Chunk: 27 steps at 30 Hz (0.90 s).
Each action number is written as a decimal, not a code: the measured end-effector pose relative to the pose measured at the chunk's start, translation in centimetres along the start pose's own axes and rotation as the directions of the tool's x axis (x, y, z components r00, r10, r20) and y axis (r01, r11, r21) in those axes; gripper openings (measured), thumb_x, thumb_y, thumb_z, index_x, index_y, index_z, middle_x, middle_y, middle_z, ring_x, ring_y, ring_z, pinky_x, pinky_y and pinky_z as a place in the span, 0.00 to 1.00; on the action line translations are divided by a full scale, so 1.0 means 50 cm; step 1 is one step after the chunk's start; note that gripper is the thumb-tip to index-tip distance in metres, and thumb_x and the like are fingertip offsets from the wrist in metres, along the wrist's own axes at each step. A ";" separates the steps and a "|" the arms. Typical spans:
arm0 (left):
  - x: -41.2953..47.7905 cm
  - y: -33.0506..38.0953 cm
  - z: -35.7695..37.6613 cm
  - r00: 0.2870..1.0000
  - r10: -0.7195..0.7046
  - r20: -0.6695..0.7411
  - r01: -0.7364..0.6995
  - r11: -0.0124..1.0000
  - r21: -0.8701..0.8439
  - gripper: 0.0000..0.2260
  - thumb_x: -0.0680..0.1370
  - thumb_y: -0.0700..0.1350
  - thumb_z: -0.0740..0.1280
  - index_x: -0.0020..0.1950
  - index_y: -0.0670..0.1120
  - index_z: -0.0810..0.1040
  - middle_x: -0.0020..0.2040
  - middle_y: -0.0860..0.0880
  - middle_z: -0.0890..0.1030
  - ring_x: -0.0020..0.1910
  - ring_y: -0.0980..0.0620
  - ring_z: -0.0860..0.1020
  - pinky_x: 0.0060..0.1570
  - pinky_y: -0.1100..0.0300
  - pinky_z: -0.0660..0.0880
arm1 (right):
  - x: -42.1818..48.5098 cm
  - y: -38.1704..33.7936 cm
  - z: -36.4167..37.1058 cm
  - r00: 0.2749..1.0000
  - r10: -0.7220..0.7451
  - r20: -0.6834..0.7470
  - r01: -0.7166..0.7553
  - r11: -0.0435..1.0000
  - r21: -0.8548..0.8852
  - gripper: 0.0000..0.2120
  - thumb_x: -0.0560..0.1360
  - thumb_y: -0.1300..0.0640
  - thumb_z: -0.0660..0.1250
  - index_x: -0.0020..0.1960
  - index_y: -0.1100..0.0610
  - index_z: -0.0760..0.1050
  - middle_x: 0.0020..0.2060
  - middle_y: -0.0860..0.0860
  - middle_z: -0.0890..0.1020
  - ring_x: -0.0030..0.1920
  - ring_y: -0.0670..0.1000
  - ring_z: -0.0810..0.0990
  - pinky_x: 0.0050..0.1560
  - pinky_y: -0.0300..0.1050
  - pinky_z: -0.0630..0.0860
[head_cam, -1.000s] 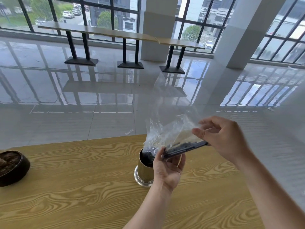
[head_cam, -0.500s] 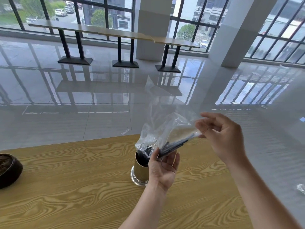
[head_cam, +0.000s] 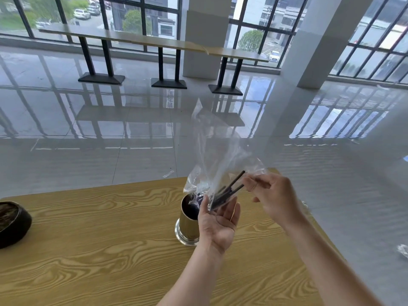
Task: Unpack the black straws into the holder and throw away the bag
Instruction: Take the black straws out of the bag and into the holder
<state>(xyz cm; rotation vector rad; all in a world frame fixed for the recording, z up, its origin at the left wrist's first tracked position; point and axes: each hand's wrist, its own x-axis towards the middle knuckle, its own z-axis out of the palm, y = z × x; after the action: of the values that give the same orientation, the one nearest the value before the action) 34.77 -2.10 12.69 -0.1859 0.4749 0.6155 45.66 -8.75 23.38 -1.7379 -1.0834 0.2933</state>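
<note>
Head view: straws [head_cam: 229, 192] lie slanted inside the bag [head_cam: 218, 155], lower ends just above the holder [head_cam: 187, 219] on the worktop [head_cam: 110, 239]. Left grip [head_cam: 217, 224] pinches bag and bundle; right grip [head_cam: 273, 195] pinches the bag at the straw tips. Risk: slack film snags and straws miss the mouth and scatter.

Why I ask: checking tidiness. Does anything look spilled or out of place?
Yes: a crumpled clear plastic scrap lies on the glossy grey floor right of the wood-grain table, and a smaller pale scrap lies beyond its far edge. Both look like stray litter.
</note>
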 end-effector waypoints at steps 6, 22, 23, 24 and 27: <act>0.000 0.004 -0.005 1.000 0.013 -0.002 -0.013 1.000 -0.002 0.22 0.75 0.54 0.71 0.62 0.39 0.78 0.52 0.38 0.84 0.47 0.41 0.85 0.49 0.49 0.82 | 0.001 0.000 0.002 0.999 0.052 -0.003 -0.051 0.994 0.100 0.12 0.71 0.43 0.73 0.47 0.51 0.85 0.41 0.48 0.87 0.39 0.54 0.86 0.34 0.51 0.85; 0.007 0.015 -0.013 0.999 -0.025 -0.021 0.025 1.000 -0.017 0.26 0.73 0.55 0.73 0.62 0.37 0.77 0.55 0.37 0.83 0.52 0.40 0.84 0.49 0.48 0.83 | 0.028 -0.055 -0.021 1.000 0.011 -0.007 -0.010 0.985 0.172 0.08 0.79 0.46 0.69 0.47 0.45 0.87 0.45 0.49 0.88 0.32 0.51 0.82 0.26 0.49 0.79; 0.006 0.015 -0.013 0.999 -0.026 -0.028 0.025 0.999 -0.022 0.29 0.74 0.57 0.72 0.65 0.37 0.75 0.56 0.37 0.83 0.53 0.40 0.84 0.49 0.48 0.83 | 0.027 -0.059 -0.020 1.000 0.004 -0.005 -0.003 0.983 0.182 0.08 0.79 0.46 0.69 0.47 0.46 0.87 0.45 0.50 0.88 0.33 0.55 0.82 0.27 0.51 0.80; 0.008 0.015 -0.014 0.999 -0.027 -0.039 0.026 0.999 -0.030 0.32 0.74 0.58 0.71 0.67 0.36 0.73 0.56 0.36 0.83 0.53 0.40 0.84 0.48 0.48 0.83 | 0.026 -0.062 -0.021 1.000 -0.001 -0.005 0.002 0.982 0.187 0.09 0.79 0.46 0.70 0.47 0.47 0.87 0.44 0.52 0.88 0.33 0.58 0.82 0.28 0.53 0.80; 0.007 0.015 -0.020 0.998 -0.039 -0.053 0.037 0.999 -0.027 0.36 0.74 0.60 0.71 0.70 0.34 0.71 0.54 0.35 0.84 0.52 0.40 0.84 0.49 0.49 0.83 | 0.023 -0.065 -0.024 0.999 -0.003 -0.032 0.010 0.974 0.225 0.09 0.77 0.43 0.71 0.47 0.47 0.86 0.42 0.55 0.87 0.33 0.60 0.81 0.28 0.53 0.80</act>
<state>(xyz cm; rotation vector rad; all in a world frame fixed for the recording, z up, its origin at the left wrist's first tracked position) 34.20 -1.61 11.63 -0.2363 0.5141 0.5810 45.36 -8.38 26.96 -1.5318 -0.9924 0.3687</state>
